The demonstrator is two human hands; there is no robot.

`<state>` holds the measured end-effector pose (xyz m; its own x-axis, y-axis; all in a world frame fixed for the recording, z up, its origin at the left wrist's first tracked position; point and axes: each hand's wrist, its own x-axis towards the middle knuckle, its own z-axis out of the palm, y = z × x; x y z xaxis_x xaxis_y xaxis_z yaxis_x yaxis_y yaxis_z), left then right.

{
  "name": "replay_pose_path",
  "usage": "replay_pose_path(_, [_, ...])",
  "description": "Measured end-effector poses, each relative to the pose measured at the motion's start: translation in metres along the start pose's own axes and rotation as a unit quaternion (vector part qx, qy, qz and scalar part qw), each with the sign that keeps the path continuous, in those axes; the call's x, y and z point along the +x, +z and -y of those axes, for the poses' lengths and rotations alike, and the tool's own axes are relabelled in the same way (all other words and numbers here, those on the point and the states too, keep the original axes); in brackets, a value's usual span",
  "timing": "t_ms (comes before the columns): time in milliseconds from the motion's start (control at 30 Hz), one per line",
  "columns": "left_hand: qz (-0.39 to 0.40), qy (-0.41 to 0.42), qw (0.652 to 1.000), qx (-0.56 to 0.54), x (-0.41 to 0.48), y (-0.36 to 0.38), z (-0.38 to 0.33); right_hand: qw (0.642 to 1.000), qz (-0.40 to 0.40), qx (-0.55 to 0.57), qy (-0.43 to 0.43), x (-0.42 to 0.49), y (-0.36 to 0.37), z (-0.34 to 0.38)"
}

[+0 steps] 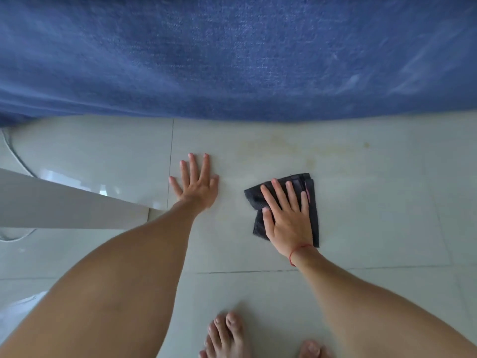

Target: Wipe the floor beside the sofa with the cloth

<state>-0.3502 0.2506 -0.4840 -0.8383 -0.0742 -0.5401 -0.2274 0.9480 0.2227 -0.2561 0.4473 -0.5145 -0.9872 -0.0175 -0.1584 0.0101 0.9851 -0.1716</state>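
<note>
A dark grey folded cloth [313, 202] lies flat on the pale tiled floor [374, 202], a short way in front of the blue sofa [232, 55]. My right hand [286, 215] presses down on the cloth with fingers spread, covering most of it. My left hand [197, 183] rests palm-down on the bare tile to the left of the cloth, fingers apart and holding nothing. Faint yellowish stains [296, 148] mark the tile between the cloth and the sofa's lower edge.
A white panel or furniture edge [64, 202] slants in from the left, with a white cable [13, 151] on the floor near it. My bare feet [227, 334] stand at the bottom of the view. Dark grout lines [245, 271] cross the tiles.
</note>
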Motion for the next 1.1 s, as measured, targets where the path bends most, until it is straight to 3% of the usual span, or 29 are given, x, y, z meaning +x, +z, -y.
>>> replay_pose_path(200, [0.024,-0.008,1.000,0.015,0.008,0.004,0.001,0.979,-0.026,0.057,0.195,0.077,-0.008,0.011])
replay_pose_path(267, [0.031,-0.007,0.999,0.016,0.010,0.004,0.001,0.971,-0.030,0.075,0.226,0.104,-0.010,0.022])
replay_pose_path(500, [0.034,-0.013,0.999,0.014,0.011,0.004,0.003,0.998,-0.026,0.029,0.057,0.123,-0.005,0.056])
replay_pose_path(667, [0.043,-0.019,0.999,0.020,0.009,0.002,0.003,0.996,0.001,0.017,-0.089,0.053,0.003,0.048])
replay_pose_path(733, [0.044,-0.017,0.999,0.023,0.008,0.001,0.004,0.995,0.010,0.012,-0.094,0.021,0.002,0.017])
replay_pose_path(800, [0.044,-0.016,0.999,0.022,0.008,0.000,0.003,0.999,0.007,-0.001,-0.052,0.005,-0.001,-0.018])
replay_pose_path(900, [0.033,-0.016,0.999,0.019,0.007,0.000,-0.001,0.997,-0.016,0.008,0.077,0.019,-0.011,-0.042])
replay_pose_path(1000, [0.029,-0.015,0.999,0.020,0.008,0.001,-0.003,0.973,-0.040,0.060,0.220,0.064,-0.014,-0.029])
replay_pose_path(1100, [0.023,-0.012,0.999,0.019,0.009,0.006,-0.001,0.957,-0.050,0.077,0.275,0.099,-0.012,-0.009])
